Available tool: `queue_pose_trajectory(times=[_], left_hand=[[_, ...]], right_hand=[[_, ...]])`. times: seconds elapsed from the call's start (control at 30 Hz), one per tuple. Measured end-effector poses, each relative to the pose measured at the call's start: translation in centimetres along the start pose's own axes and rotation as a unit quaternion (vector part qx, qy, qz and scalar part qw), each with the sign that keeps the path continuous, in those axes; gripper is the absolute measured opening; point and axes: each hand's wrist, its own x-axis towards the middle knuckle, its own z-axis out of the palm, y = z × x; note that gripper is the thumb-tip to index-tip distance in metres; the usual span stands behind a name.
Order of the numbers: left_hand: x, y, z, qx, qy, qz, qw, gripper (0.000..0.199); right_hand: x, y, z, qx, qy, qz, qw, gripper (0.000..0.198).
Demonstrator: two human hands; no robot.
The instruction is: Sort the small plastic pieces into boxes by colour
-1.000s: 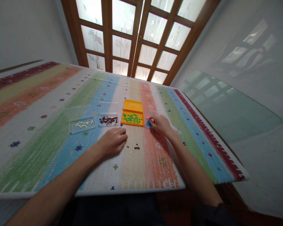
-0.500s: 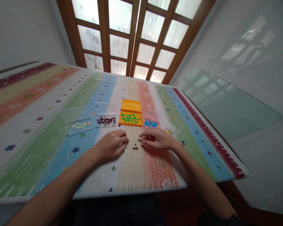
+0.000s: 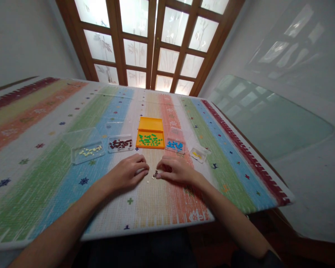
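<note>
My left hand (image 3: 131, 169) rests on the striped tablecloth with its fingers curled inward and closed. Whatever it may pinch is hidden. Facing it, my right hand (image 3: 176, 169) has its thumb and forefinger bent together at a small cluster of dark brown toy bricks (image 3: 155, 174). Its fingertips touch or nearly touch the cluster, and I cannot make out what is between them. A tiny cream brick (image 3: 147, 182) lies on the cloth between my hands. Just beyond stands an open orange box (image 3: 151, 125) with green bricks (image 3: 150, 140).
Left of the orange box are clear boxes with brown bricks (image 3: 121, 143) and cream bricks (image 3: 89, 150). On its right, clear boxes hold blue bricks (image 3: 175, 145) and yellow bricks (image 3: 196, 154). The tablecloth (image 3: 162, 208) ends at the near table edge.
My right hand has moved down and inward to the brown bricks, uncovering the yellow bricks' box. My left hand stays curled in about the same place. The whole view has shifted slightly.
</note>
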Motion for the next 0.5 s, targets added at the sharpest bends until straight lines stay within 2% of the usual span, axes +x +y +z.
queue_pose_trajectory(times=[0.2, 0.5], left_hand=[[-0.1, -1.0, 0.5, 0.001, 0.0, 0.008, 1.0, 0.024], [-0.2, -1.4, -0.1, -0.012, -0.016, 0.013, 1.0, 0.02]], right_hand=[[0.6, 0.0, 0.5, -0.033, 0.009, -0.029, 0.999, 0.017], [0.1, 0.1, 0.2, -0.002, 0.006, -0.035, 0.999, 0.013]])
